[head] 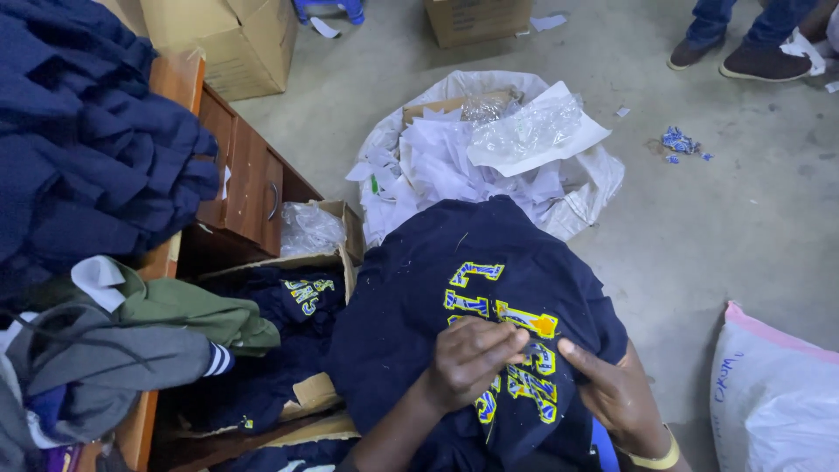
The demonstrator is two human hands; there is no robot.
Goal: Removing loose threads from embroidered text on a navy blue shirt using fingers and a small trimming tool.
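Gripping a navy shirt [411,297] draped beneath both hands, left hand [472,358] pinching its yellow lettering [511,319]; right hand [616,393] clutching the fabric alongside, paper-filled sack [594,188] just beyond

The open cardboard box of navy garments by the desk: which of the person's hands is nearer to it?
Left. The left hand pinches the navy shirt on the side toward the cardboard box; the right hand grips the shirt's far side.

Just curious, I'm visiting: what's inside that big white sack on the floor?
The white sack is heaped with white paper scraps, crumpled clear plastic and a bit of brown cardboard. Anything deeper is covered.
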